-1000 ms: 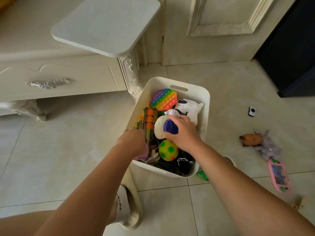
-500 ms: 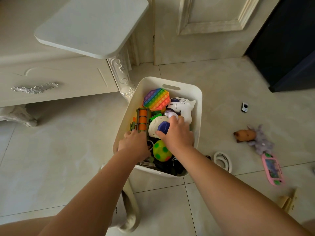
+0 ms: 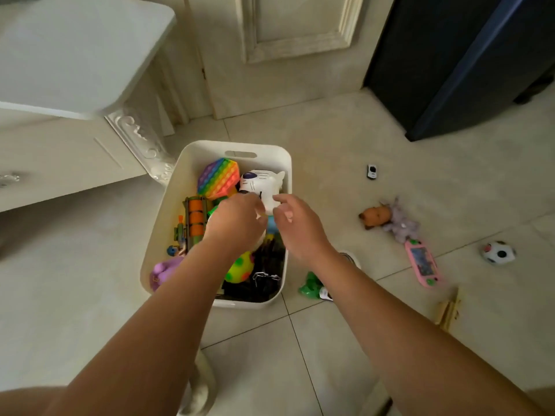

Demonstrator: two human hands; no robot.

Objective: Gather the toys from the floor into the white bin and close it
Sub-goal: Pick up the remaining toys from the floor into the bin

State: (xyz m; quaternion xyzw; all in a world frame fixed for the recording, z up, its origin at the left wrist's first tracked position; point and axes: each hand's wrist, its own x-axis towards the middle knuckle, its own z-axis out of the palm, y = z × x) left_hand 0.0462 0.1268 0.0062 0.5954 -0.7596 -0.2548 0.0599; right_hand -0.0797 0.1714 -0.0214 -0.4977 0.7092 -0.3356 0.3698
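both hands are over the white bin, as they were a second ago, but they have moved. the left hand has gone from the near left rim to the middle of the bin, and its fingers are curled down into the toys; what they hold, if anything, cannot be seen. the right hand has left the round white and blue toy and now hangs above the right wall with fingers loosely apart and holding nothing. it seems the person is settling the toys lower, so this is packing and not yet closing.

inside the bin are a rainbow pop toy at the far end, a white cat-face toy beside it, an orange and green toy gun along the left wall, a yellow-green spotted ball and dark things near the front. a purple soft toy hangs over the near left corner.

several toys are on the floor: a green toy just beside the bin, a brown and grey plush, a pink game toy, a small car and a small football. no lid is visible. much of the task remains.
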